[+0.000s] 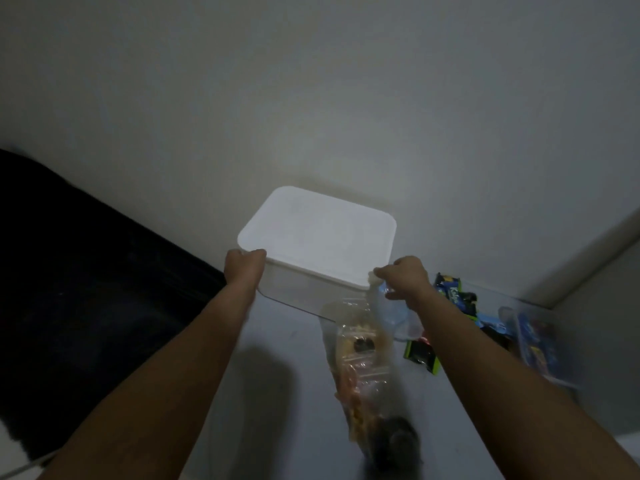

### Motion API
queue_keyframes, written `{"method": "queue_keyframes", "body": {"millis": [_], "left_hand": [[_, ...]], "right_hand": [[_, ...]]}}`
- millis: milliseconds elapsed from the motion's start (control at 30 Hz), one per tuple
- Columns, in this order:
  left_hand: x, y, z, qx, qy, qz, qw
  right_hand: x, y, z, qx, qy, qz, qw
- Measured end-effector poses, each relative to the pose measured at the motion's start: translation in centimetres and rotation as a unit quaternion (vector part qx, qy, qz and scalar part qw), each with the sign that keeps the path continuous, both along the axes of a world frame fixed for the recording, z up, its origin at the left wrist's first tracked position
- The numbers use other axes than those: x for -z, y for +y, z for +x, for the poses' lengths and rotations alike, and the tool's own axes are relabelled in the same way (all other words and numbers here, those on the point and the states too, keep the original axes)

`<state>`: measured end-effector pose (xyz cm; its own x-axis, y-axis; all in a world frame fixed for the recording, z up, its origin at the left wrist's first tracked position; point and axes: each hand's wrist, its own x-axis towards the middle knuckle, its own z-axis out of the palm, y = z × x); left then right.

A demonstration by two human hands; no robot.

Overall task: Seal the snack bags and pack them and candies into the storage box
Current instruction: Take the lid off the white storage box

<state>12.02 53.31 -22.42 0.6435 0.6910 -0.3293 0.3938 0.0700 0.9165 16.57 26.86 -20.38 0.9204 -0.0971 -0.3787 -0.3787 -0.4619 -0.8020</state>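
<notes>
A clear storage box [294, 289] with a white lid [318, 233] stands at the back of the white table, against the wall. My left hand [244, 266] grips the lid's near left corner. My right hand [403, 277] holds the lid's near right corner. Clear snack bags [360, 355] with orange and yellow snacks lie in a row in front of the box, between my forearms. Small candy packets [450, 292] in blue, green and black lie to the right of my right hand; more packets [420, 355] lie nearer me.
A clear container [535, 341] with blue packets stands at the right, near the wall corner. A dark mass [86, 289] fills the left side beside the table. A dark blurred object [394, 441] lies at the near end of the bags.
</notes>
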Motion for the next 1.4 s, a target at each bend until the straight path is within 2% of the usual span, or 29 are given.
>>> {"method": "queue_keyframes", "body": {"millis": [400, 567, 633, 767, 867, 1000, 1100, 1200, 1400], "left_hand": [[0.7, 6.6, 5.6, 0.065, 0.055, 0.001, 0.996], [-0.2, 6.7, 5.4, 0.072, 0.041, -0.025, 0.996], [-0.4, 6.6, 5.5, 0.069, 0.034, -0.029, 0.997], [-1.3, 6.6, 5.9, 0.058, 0.009, -0.023, 0.998], [-2.4, 7.0, 5.8, 0.047, -0.033, -0.01, 0.998], [-4.0, 8.2, 5.6, 0.064, -0.058, 0.002, 0.996], [-4.3, 9.4, 5.1, 0.077, -0.046, 0.036, 0.995], [-3.7, 9.9, 4.1, 0.067, -0.033, 0.071, 0.995], [-1.9, 11.1, 1.3, 0.027, 0.001, 0.106, 0.994]], "right_hand": [[-2.1, 2.5, 3.3, 0.125, -0.004, 0.028, 0.992], [-4.4, 3.7, 4.1, 0.163, -0.035, 0.153, 0.974], [-5.7, 4.0, 4.0, 0.164, -0.062, 0.168, 0.97], [-8.0, 4.8, 3.2, 0.158, -0.133, 0.165, 0.965], [-9.3, 4.8, 1.9, 0.144, -0.147, 0.175, 0.963], [-9.9, 3.9, -0.5, 0.09, -0.118, 0.171, 0.974], [-9.0, 2.8, -1.8, 0.02, -0.055, 0.181, 0.982], [-8.2, 2.5, -3.0, -0.034, -0.006, 0.148, 0.988], [-6.8, 2.8, -4.2, -0.018, -0.035, 0.052, 0.998]]}}
